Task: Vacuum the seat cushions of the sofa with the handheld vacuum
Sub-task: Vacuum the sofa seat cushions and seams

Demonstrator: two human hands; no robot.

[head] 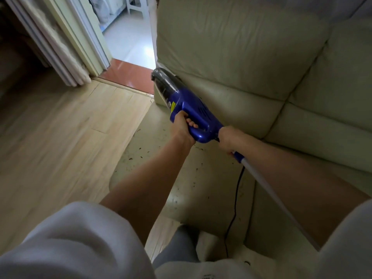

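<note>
A blue handheld vacuum (191, 105) with a dark clear dust cup points away from me, its nose at the far left corner of the sofa where seat meets backrest. My left hand (183, 125) grips its loop handle. My right hand (229, 138) grips the rear stem, where a silver tube (277, 200) runs back toward me. The pale green leather seat cushion (161, 162) under my arms is speckled with dark crumbs. A black cord (235, 204) hangs down from the vacuum's rear.
The sofa backrest (241, 47) rises behind the vacuum, with a second seat cushion (322, 137) to the right. Light wood floor (60, 137) lies to the left. An open doorway (128, 37) with a red threshold is at the far left.
</note>
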